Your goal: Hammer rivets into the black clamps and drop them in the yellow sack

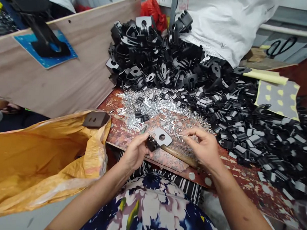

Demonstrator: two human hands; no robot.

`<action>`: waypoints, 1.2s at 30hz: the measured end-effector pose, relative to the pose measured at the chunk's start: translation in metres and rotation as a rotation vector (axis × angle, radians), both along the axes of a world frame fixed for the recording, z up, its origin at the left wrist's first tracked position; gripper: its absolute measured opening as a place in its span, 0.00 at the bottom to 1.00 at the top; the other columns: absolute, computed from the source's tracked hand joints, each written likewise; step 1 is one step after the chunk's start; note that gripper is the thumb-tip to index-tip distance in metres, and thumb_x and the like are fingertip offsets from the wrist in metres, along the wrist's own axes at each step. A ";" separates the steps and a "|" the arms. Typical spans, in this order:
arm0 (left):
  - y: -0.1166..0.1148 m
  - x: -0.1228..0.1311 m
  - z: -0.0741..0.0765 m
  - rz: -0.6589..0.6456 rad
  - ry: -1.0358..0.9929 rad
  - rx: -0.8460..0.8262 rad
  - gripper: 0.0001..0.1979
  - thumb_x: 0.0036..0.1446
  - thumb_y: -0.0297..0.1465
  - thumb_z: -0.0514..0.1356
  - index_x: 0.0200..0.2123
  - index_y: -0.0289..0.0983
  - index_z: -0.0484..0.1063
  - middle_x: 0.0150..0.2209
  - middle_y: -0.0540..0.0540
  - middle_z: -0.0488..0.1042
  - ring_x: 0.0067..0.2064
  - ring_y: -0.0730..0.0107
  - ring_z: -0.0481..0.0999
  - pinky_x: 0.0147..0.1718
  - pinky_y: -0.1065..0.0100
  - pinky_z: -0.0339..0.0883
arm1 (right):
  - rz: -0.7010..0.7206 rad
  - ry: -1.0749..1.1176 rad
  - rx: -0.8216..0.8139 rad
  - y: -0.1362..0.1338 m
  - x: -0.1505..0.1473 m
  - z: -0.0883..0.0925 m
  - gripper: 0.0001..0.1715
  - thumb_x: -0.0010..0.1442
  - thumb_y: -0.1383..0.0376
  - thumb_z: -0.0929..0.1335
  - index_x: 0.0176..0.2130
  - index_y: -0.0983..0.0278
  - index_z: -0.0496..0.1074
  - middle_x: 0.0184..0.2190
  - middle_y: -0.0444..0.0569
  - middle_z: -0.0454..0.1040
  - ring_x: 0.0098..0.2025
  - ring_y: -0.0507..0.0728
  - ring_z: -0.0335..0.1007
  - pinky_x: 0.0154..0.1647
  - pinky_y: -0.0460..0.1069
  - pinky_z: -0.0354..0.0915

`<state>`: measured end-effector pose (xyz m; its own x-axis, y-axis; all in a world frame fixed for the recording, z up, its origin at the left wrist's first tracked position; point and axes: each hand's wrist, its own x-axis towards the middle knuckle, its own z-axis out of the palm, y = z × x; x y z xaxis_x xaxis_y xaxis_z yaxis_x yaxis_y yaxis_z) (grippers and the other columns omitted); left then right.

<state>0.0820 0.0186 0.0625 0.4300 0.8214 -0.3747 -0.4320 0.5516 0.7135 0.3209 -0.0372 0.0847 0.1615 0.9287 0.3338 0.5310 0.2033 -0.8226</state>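
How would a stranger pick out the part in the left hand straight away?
Start at the worn red table, then go to the left hand at its near edge. The black part is pinched there, its flat grey plate pierced by a round hole. Similar holed pieces lie heaped beyond, but this one is gripped in the hand.

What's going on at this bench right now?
The person's left hand holds a holed black part over the worn red table. The right hand pinches what looks like a thin metal pin, apart from that part. Beyond the hands lie loose pins, with more black pieces heaped behind and to the right; a yellow sack sits at the left.
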 end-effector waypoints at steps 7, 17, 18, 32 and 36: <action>-0.005 0.008 -0.002 -0.027 0.004 0.041 0.16 0.48 0.40 0.75 0.25 0.34 0.77 0.25 0.49 0.74 0.23 0.77 0.68 0.16 0.76 0.64 | 0.113 0.116 0.155 -0.003 -0.060 0.003 0.06 0.61 0.68 0.74 0.35 0.55 0.81 0.38 0.44 0.82 0.44 0.57 0.75 0.51 0.58 0.67; -0.009 0.005 -0.004 -0.026 -0.113 -0.052 0.16 0.49 0.40 0.75 0.30 0.34 0.78 0.28 0.49 0.73 0.26 0.75 0.70 0.18 0.74 0.69 | 0.071 0.023 0.182 0.005 -0.078 -0.008 0.04 0.62 0.66 0.73 0.35 0.56 0.79 0.40 0.47 0.81 0.49 0.61 0.73 0.58 0.65 0.65; -0.009 0.005 -0.003 -0.020 -0.119 -0.059 0.16 0.49 0.40 0.76 0.31 0.34 0.79 0.29 0.48 0.74 0.26 0.74 0.70 0.18 0.74 0.68 | 0.062 0.051 0.178 0.004 -0.078 -0.007 0.04 0.63 0.66 0.72 0.35 0.57 0.77 0.40 0.47 0.81 0.49 0.61 0.74 0.59 0.65 0.65; -0.007 0.000 -0.010 0.056 -0.086 -0.108 0.18 0.45 0.40 0.77 0.32 0.35 0.77 0.30 0.49 0.73 0.27 0.74 0.70 0.18 0.75 0.69 | 0.207 -0.349 0.128 -0.002 -0.080 0.020 0.11 0.71 0.70 0.64 0.42 0.58 0.75 0.34 0.47 0.77 0.39 0.57 0.72 0.43 0.55 0.70; -0.009 0.000 -0.008 0.051 -0.083 -0.090 0.18 0.46 0.40 0.77 0.30 0.35 0.76 0.29 0.50 0.71 0.27 0.75 0.69 0.18 0.75 0.70 | 0.248 -0.356 0.115 0.001 -0.082 0.014 0.13 0.71 0.71 0.63 0.42 0.59 0.75 0.34 0.47 0.76 0.38 0.57 0.71 0.43 0.56 0.69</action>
<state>0.0816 0.0097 0.0543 0.4209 0.8077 -0.4127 -0.5169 0.5875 0.6226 0.2386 -0.0359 0.0984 -0.2048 0.8786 0.4314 0.7008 0.4393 -0.5621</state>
